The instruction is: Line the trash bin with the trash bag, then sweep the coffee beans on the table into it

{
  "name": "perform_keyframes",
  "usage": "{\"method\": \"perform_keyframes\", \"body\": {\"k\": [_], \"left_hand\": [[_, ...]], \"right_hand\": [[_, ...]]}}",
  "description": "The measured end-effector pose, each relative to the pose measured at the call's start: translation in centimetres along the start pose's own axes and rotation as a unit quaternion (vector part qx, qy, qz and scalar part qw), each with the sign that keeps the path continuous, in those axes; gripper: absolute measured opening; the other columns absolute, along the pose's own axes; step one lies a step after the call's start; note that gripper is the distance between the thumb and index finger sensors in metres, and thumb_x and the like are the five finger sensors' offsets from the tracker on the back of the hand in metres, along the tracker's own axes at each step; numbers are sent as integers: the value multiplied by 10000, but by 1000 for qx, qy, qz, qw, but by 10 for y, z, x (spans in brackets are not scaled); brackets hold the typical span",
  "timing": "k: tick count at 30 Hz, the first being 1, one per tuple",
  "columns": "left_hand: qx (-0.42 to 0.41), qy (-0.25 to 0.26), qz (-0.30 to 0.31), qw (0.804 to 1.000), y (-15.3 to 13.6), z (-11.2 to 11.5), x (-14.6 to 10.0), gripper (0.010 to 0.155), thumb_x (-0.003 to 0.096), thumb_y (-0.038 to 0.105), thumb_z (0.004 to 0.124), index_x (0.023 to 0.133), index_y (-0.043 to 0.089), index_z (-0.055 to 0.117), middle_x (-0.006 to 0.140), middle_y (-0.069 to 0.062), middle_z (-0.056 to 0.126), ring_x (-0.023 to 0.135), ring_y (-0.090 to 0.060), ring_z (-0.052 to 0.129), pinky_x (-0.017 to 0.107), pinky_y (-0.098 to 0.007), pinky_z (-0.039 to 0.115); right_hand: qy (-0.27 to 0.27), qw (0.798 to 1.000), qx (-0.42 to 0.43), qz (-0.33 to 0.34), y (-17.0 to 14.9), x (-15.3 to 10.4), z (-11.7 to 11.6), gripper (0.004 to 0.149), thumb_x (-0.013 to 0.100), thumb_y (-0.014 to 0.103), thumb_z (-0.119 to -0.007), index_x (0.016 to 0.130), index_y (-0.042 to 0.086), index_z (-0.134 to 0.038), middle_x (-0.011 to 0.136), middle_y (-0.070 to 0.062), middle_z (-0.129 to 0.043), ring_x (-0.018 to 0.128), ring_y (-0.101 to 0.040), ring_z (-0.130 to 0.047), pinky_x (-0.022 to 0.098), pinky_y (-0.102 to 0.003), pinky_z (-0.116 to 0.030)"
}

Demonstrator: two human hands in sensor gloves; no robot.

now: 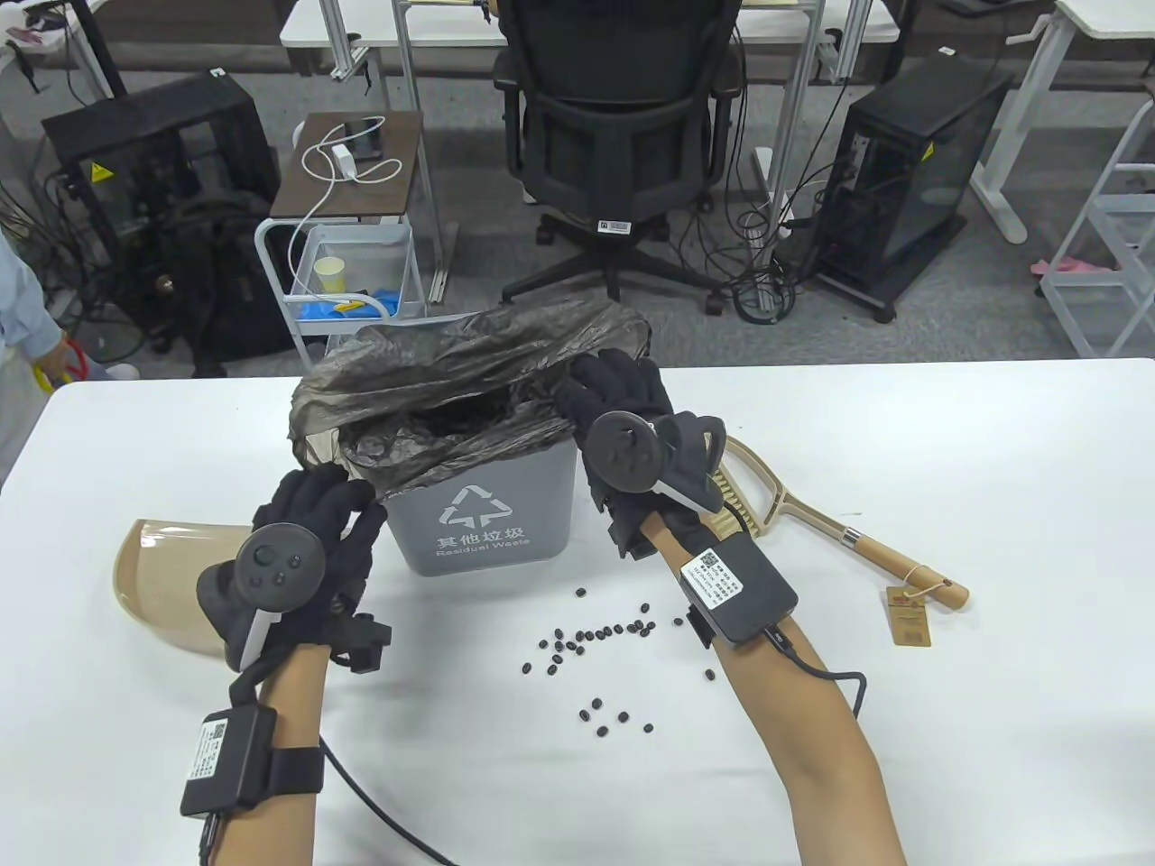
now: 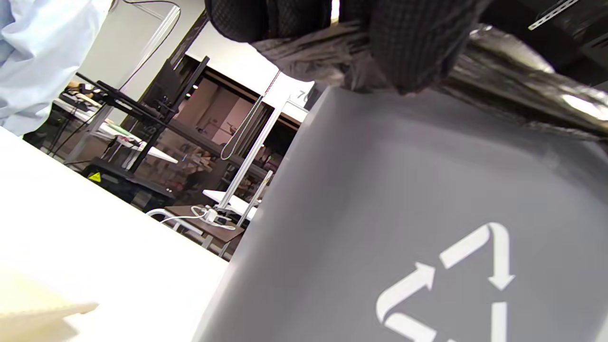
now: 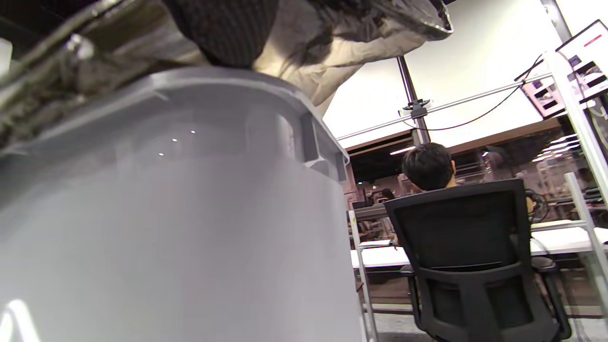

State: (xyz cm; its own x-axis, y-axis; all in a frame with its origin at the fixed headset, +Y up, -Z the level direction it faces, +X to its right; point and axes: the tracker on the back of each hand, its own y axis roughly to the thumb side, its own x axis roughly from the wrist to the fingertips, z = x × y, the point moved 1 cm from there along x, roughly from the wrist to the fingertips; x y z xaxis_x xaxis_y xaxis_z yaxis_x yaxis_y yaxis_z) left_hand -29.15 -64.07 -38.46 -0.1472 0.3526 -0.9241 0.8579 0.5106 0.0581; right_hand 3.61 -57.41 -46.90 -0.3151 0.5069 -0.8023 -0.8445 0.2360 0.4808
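Note:
A grey trash bin [image 1: 487, 510] with a white recycling mark stands mid-table, a dark translucent trash bag [image 1: 451, 388] bunched over its mouth. My left hand [image 1: 329, 514] grips the bag's edge at the bin's front left corner; in the left wrist view its fingers [image 2: 403, 52] pinch the plastic [image 2: 513, 71] against the bin wall [image 2: 403, 190]. My right hand [image 1: 600, 397] holds the bag at the bin's right rim; the right wrist view shows a finger [image 3: 223, 28] on the bag [image 3: 332, 52] above the bin [image 3: 190, 213]. Several coffee beans [image 1: 595, 636] lie scattered in front of the bin.
A beige dustpan [image 1: 158, 577] lies left of my left hand. A wooden-handled brush [image 1: 812, 519] lies right of my right forearm. Beyond the table's far edge stand an office chair [image 1: 623, 126], a small cart [image 1: 347, 262] and computer towers. A person sits behind a chair [image 3: 465, 247].

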Motion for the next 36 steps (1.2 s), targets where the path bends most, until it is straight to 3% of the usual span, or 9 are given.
{"method": "perform_keyframes", "body": {"k": [5, 10, 13, 16, 19, 24, 28, 32, 36], "left_hand": [[-23, 6, -10, 1000, 2, -6, 4, 453, 563, 423, 808, 976, 246, 752, 1191, -64, 643, 1130, -373, 516, 805, -689, 377], [-136, 58, 1, 989, 11, -27, 0, 608, 551, 497, 831, 1048, 193, 658, 1217, -115, 569, 1132, -411, 467, 800, -690, 372], [-143, 84, 27, 986, 34, -42, -3, 626, 569, 516, 797, 1070, 183, 626, 1220, -119, 555, 1131, -420, 448, 800, -685, 367], [-115, 60, 87, 988, 67, -43, -1, 605, 587, 505, 760, 1093, 210, 607, 1226, -90, 568, 1142, -410, 441, 810, -686, 345], [-56, 12, 131, 990, 108, -28, 7, 530, 599, 481, 731, 1066, 235, 675, 1189, -71, 675, 1128, -396, 529, 808, -690, 381], [68, -99, 104, 987, 143, 15, 33, 608, 597, 545, 684, 1116, 241, 597, 1231, -70, 602, 1149, -396, 476, 820, -690, 335], [113, -135, 73, 982, 153, 41, 52, 668, 573, 592, 702, 1123, 229, 592, 1231, -82, 602, 1151, -400, 469, 823, -697, 304], [137, -173, 57, 974, 151, 56, 63, 643, 548, 597, 742, 1077, 241, 658, 1169, -55, 707, 1135, -378, 528, 828, -699, 287], [137, -148, 61, 977, 149, 58, 64, 494, 530, 562, 787, 916, 256, 820, 974, -36, 895, 1049, -340, 688, 820, -685, 368]], "right_hand": [[23, 999, 26, -7, -9, -5, 1, 415, 457, 265, -765, 859, 309, -669, 1060, -53, -595, 1017, -377, -509, 754, -553, -383], [44, 995, 90, 10, -22, -12, -5, 431, 447, 302, -793, 861, 311, -672, 1062, -67, -601, 1016, -389, -511, 747, -569, -392], [42, 992, 116, 3, -25, -12, -4, 411, 451, 284, -792, 850, 308, -694, 1064, -74, -596, 1019, -395, -498, 749, -573, -377], [40, 994, 101, 8, -24, -13, -3, 406, 447, 287, -798, 841, 316, -699, 1063, -65, -601, 1023, -385, -505, 750, -575, -382], [34, 993, 114, 25, -23, -16, -3, 403, 441, 279, -807, 831, 312, -713, 1060, -60, -608, 1023, -381, -507, 750, -575, -380], [43, 995, 83, 35, -26, -23, -3, 401, 430, 300, -827, 817, 314, -727, 1058, -65, -612, 1020, -384, -511, 744, -580, -386], [120, 991, 64, 7, -33, -23, -13, 484, 435, 357, -816, 887, 307, -651, 1099, -86, -526, 1043, -403, -423, 754, -583, -331], [170, 979, 114, 1, -42, -23, -19, 552, 444, 425, -774, 952, 287, -607, 1115, -96, -500, 1053, -409, -384, 755, -589, -300], [130, 955, 261, -47, -67, -13, -5, 531, 473, 419, -723, 969, 268, -607, 1091, -102, -584, 1033, -417, -471, 748, -588, -362]]}}
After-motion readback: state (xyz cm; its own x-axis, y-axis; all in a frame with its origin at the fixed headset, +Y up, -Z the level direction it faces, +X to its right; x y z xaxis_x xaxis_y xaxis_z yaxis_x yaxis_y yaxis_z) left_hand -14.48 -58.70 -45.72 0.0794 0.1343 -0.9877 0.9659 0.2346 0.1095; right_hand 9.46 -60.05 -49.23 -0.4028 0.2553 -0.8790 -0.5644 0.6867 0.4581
